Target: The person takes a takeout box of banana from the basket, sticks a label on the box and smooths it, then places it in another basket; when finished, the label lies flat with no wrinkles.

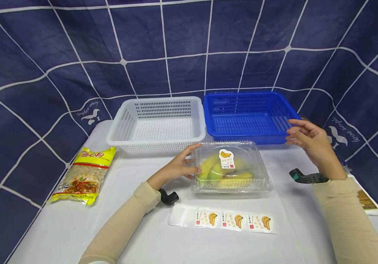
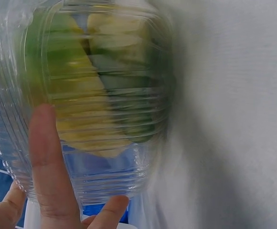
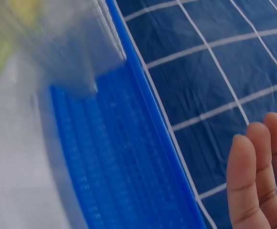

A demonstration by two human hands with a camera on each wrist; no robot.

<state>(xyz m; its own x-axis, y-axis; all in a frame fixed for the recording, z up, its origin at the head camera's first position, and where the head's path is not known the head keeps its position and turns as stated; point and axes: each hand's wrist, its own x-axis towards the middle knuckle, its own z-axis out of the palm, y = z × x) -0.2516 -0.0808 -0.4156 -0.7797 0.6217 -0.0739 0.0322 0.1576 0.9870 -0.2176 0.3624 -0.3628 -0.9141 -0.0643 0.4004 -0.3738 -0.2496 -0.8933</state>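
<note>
A clear plastic clamshell box [image 1: 238,179] with bananas [image 1: 213,170] inside sits in the middle of the white table. On its lid is a label [image 1: 226,159] with a banana picture. My left hand [image 1: 177,167] touches the box's left side, its fingers spread and fairly straight. The left wrist view shows a finger [image 2: 47,162] against the ribbed wall. Apart from the box, my right hand [image 1: 311,145] is raised near the right end of the blue basket [image 1: 248,139], holding nothing; its fingers look loosely bent. In front of the box lies a strip of banana labels [image 1: 222,220].
Behind the box, a white basket [image 1: 156,145] stands left of the blue one. A yellow food packet [image 1: 80,176] lies at the table's left. Toward the right edge, a white-edged item [image 1: 370,200] is partly hidden by my right arm. Dark blue checked cloth [image 1: 189,47] surrounds the table.
</note>
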